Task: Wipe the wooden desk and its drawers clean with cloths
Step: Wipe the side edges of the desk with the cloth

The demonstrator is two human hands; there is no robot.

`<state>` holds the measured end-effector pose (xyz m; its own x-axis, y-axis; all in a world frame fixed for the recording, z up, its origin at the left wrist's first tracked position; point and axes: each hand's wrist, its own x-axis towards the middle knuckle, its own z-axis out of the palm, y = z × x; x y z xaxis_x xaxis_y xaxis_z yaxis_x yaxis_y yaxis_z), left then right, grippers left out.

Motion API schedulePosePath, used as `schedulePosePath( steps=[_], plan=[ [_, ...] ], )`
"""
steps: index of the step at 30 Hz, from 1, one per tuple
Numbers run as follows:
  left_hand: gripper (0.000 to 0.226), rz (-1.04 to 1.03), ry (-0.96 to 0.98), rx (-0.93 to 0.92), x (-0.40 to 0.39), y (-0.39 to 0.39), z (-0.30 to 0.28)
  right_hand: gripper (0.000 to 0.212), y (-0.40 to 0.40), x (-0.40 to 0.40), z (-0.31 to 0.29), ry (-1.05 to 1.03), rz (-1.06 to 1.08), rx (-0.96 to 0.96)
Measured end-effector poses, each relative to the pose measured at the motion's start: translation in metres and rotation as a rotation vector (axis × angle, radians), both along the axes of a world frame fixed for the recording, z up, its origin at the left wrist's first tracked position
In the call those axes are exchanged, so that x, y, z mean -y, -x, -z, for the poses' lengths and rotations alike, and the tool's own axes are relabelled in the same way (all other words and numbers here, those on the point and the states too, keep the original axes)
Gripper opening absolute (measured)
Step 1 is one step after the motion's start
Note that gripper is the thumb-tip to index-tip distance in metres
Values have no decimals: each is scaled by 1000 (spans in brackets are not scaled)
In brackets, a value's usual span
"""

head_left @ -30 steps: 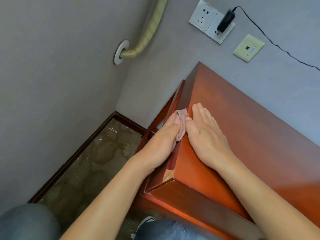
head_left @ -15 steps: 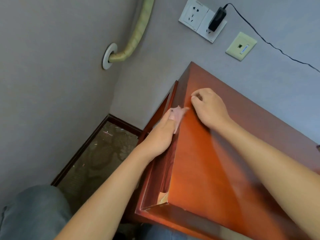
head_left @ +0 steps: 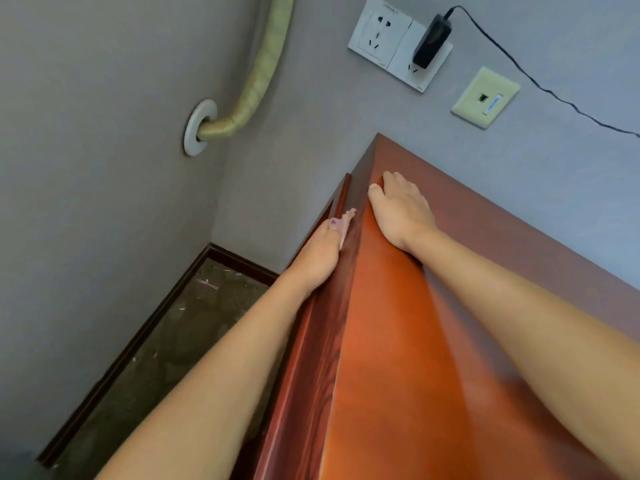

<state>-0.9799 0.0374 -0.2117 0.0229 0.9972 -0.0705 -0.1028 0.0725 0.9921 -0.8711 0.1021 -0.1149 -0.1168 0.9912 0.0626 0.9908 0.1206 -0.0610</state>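
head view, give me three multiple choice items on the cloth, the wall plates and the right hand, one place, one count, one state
1. Where is the cloth?
A. Under the left hand on the desk's side edge
B. On the floor
C. Over the pipe

2. How many plates on the wall hold a plug?
A. None
B. One
C. Three

3. How is the right hand?
A. Gripping a cloth
B. Lifted off the desk
C. Resting bare on the desktop by its edge

Key: 1 A, pink cloth peeks out past the left fingers against the desk's side. 2 B, only the black adapter sits in the socket; the beige plate has no plug. 3 C, it lies on the wood with no cloth visible.
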Motion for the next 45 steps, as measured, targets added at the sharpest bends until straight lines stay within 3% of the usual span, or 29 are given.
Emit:
schedulePosePath(
  steps=[2, 7, 13, 16, 22, 29, 36, 40, 45],
  plan=[
    [52, -20, 24, -24, -11, 1, 6, 70, -1, -1, 2, 9, -8, 1],
    [60, 54, -124, 179, -11, -5, -13, 58, -12, -15, 10, 14, -61, 67],
    [48, 1, -31, 63, -71, -6, 4, 67, -9, -9, 6, 11, -49, 11],
    [44, 21, 0, 99, -74, -6, -10, 66, -9, -6, 5, 15, -52, 18],
    [39, 95, -153, 248, -66, -5, -11, 64, -12, -6, 8, 36, -70, 50],
    [50, 92, 9, -14, -153, -5, -15, 63, -7, 7, 0, 83, -34, 14],
    [39, 52, -19, 50, -196, -12, -48, 64, -6, 7, -2, 96, -31, 18],
    [73, 84, 98, -47, -223, -10, -38, 64, -5, 7, -3, 84, -36, 7],
    [69, 114, 207, -15, -240, -10, -41, 65, -4, 7, -4, 79, -43, 2]
  ],
)
